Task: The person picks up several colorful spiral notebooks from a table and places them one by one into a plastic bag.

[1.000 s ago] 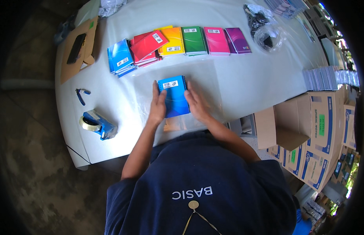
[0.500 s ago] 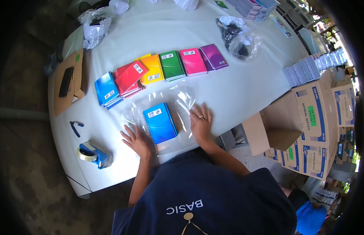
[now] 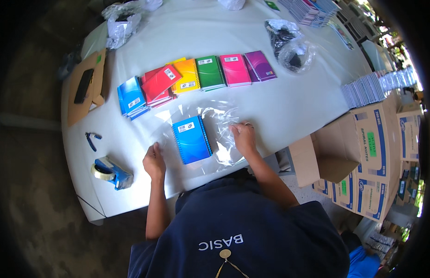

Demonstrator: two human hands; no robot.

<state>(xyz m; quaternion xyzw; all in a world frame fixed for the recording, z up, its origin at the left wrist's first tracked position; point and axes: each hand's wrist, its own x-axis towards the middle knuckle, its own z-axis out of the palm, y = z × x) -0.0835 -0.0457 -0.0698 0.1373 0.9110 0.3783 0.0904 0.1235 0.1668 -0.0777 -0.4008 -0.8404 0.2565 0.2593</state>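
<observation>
A blue spiral notebook (image 3: 192, 141) lies in front of me on a clear plastic sheet (image 3: 225, 150), which spreads out crinkled on both sides of it. At the sheet's left edge, my left hand (image 3: 154, 163) is closed, thumb and fingers pinching the film. My right hand (image 3: 243, 140), wearing a ring, pinches the film's right edge. Neither hand touches the notebook. Beyond the sheet runs a row of notebook stacks: blue (image 3: 131, 96), red (image 3: 160, 83), yellow (image 3: 186, 76), green (image 3: 210, 72), pink (image 3: 235, 70) and purple (image 3: 260, 66).
To my left are a tape dispenser (image 3: 117, 172), a small dark tool (image 3: 92, 141) and a cardboard piece (image 3: 95, 78) bearing a black phone-like object (image 3: 84, 86). Plastic bags (image 3: 293, 54) lie farther back. An open carton (image 3: 333, 143) and stacked boxes stand beside the table's right edge.
Both hands went from lying flat with fingers spread to pinching the plastic sheet's side edges. The whole view has shifted slightly; the notebook stays on the sheet.
</observation>
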